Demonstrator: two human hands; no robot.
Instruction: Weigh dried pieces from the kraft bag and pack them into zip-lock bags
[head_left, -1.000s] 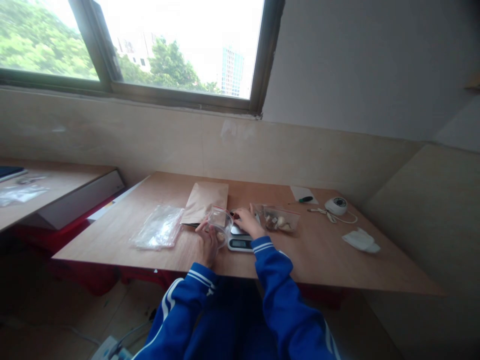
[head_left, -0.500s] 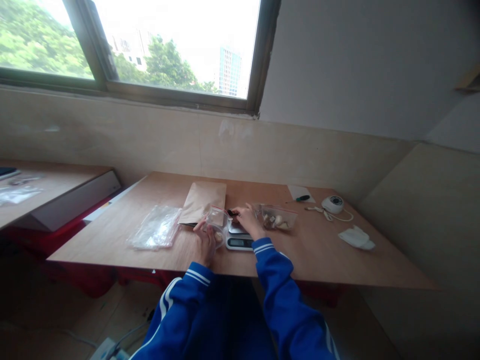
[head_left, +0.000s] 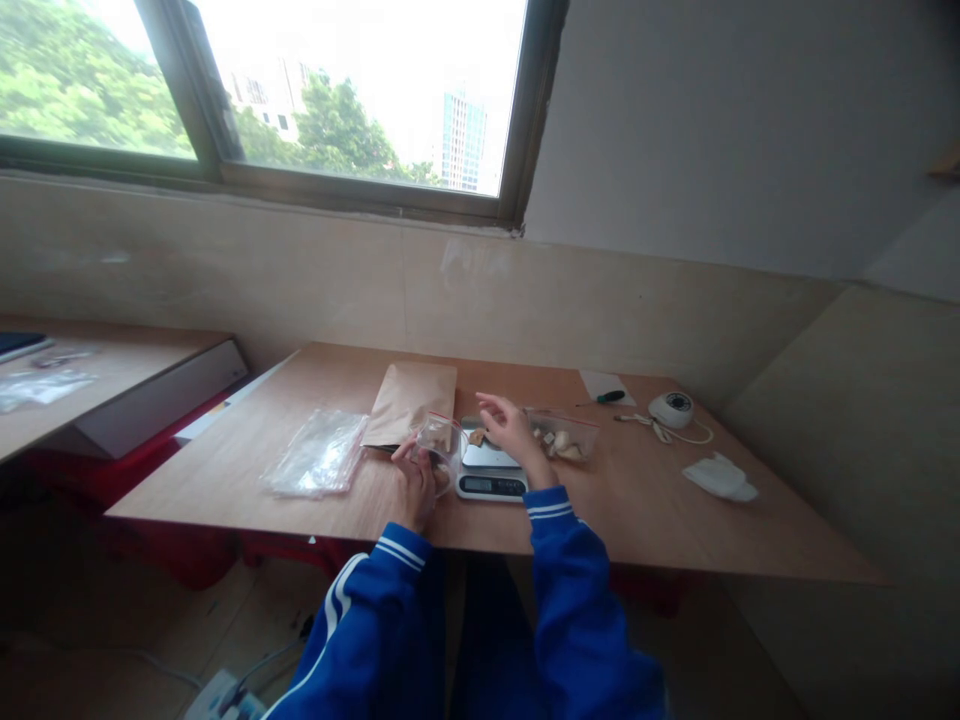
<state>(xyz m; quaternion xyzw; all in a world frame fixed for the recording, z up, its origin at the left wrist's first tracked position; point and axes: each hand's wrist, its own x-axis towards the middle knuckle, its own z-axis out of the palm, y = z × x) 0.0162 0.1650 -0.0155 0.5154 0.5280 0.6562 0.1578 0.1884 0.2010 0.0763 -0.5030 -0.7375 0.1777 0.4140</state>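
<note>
My left hand is closed on the side of a clear zip bag with a red seal line, held upright beside the scale. Pale and dark pieces show through the bag's lower part. Over the right side of a white digital kitchen scale hovers my right hand, its fingers stretched out and nothing visible in them. A small tan-brown dried piece lies on the metal plate near those fingers. Just right of the scale is another clear zip bag with whitish and brown dried pieces in it.
A brown kraft pouch and flat clear bags lie to the left. Toward the right are a green-handled screwdriver on white paper, a white dome camera with its cable, and a crumpled white tissue.
My right hand has moved from the left zip bag's mouth back over the scale's right side. The dark piece it held is out of its fingers. My left hand keeps its grip.
</note>
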